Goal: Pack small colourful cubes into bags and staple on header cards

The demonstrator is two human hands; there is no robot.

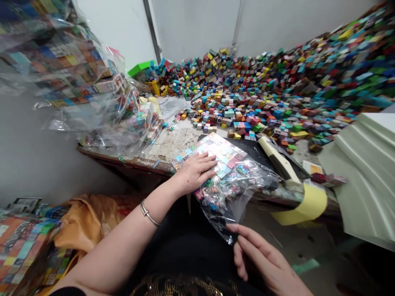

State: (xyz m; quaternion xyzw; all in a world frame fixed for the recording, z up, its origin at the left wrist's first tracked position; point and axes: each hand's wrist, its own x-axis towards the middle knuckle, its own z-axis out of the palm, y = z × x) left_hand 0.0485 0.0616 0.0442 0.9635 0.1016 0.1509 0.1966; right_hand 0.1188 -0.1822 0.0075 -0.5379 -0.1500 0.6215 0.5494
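Observation:
My left hand lies flat, fingers stretched out, on top of a slab of small patterned cubes at the table's front edge. A clear plastic bag comes out from the slab's near right side, with small colourful pieces showing through it. Down at the bag's lower corner, my right hand pinches the film between thumb and fingers. Under the slab is a dark board. Whether the bag wraps the whole slab, I cannot tell.
Loose coloured cubes are heaped across the back and right. Bagged cube blocks are stacked at left. A cream-coloured bar tool, a curled yellow strip and pale green sheeting are on the right. An orange-brown bag lies below left.

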